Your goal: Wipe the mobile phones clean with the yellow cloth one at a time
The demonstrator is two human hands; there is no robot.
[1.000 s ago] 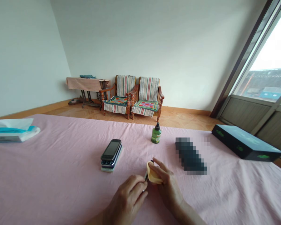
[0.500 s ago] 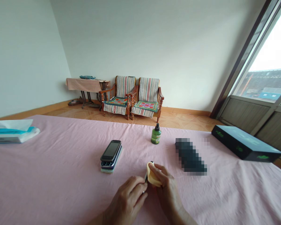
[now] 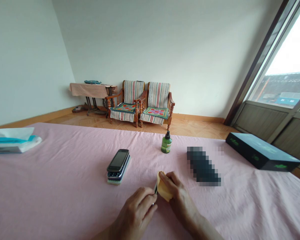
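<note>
Low in the middle of the view, my left hand is closed on a slim mobile phone, seen nearly edge-on and mostly hidden by the fingers. My right hand grips a yellow cloth, pressed around the phone's far end. The cloth covers that end, so the screen cannot be made out. Ahead and to the left, a stack of several phones lies on the pink sheet, a black touchscreen phone on top. Beyond the cloth a green spray bottle with a black cap stands upright.
The pink sheet covers the surface. To the right lie a dark pixelated item and a black box. A tissue pack sits at far left. Two wooden chairs and a cloth-covered table stand by the wall.
My right hand has shifted slightly, its wrist swinging to the right, and the cloth now covers the phone's far tip. The left hand stays almost still.
</note>
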